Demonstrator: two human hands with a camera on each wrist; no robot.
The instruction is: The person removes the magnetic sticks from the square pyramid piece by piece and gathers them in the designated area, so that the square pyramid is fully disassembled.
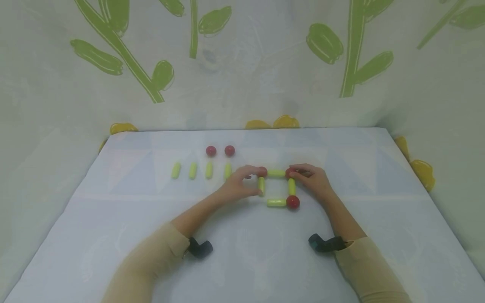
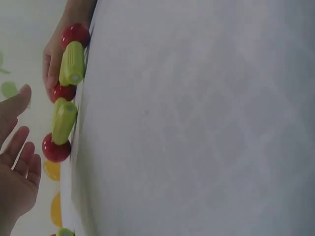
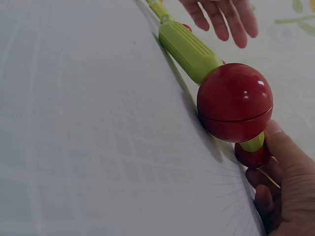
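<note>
Red balls and yellow-green rods form a nearly square frame on the table. My right hand [image 1: 314, 181] pinches the far right red ball [image 3: 252, 156] between thumb and fingers. A larger-looking near right ball [image 3: 235, 102] joins a rod [image 1: 291, 187] and the front rod [image 3: 189, 51]. Spread around the left side rod [image 1: 261, 186], my left hand [image 1: 238, 184] has its fingers extended and apart. Its fingertips overlap the far left ball [image 1: 262, 171] in the head view. Between the two far balls lies another rod [image 1: 276, 173].
Left of the frame, several loose rods [image 1: 193, 171] lie in a row on the white patterned table [image 1: 242, 261]. Behind them sit two loose red balls, one left [image 1: 211, 151] and one right [image 1: 229, 150]. A leaf-patterned wall [image 1: 261, 84] rises behind.
</note>
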